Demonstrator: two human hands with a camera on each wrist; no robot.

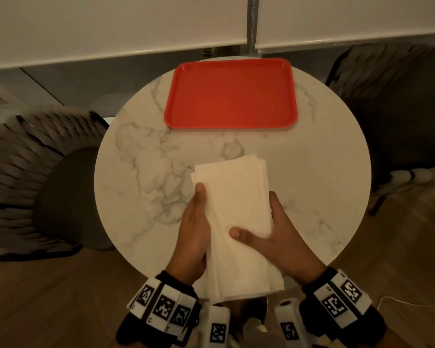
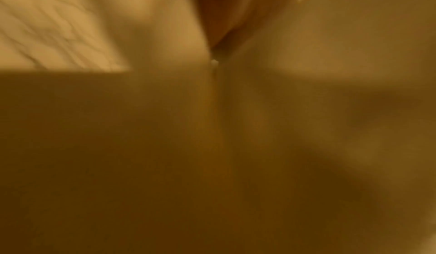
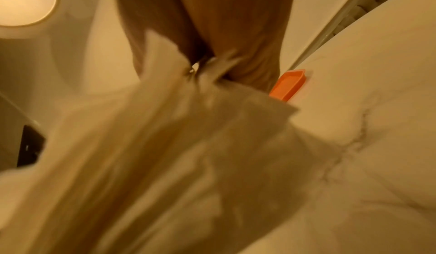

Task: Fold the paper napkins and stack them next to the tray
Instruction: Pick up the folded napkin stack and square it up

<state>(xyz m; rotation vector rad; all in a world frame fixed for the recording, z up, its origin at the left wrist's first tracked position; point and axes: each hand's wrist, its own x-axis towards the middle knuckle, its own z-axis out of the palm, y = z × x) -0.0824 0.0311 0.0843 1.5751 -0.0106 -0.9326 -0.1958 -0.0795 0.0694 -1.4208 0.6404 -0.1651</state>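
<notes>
At the near edge of a round marble table (image 1: 141, 172), both hands hold one bundle of white paper napkins (image 1: 236, 217) between them. The bundle is a long rectangle, and its long axis runs from the person's body away toward the far side of the table, tilted slightly to the left. Its near end overhangs the table edge.

The left hand (image 1: 194, 237) grips the bundle's left long edge, thumb lying on top and fingers hidden beneath. The right hand (image 1: 274, 237) grips the right long edge, thumb pressed across the top sheet (the right wrist view shows fingers under loose, fanned layers). The left wrist view is too blurred to add anything.

The red tray (image 1: 231, 94) sits at the far side of the table, well apart from the napkins and straight ahead along their long axis, with bare marble between. It lies about midway between the hands, so neither hand is clearly nearer. The napkins probably still need folding before stacking beside it.
</notes>
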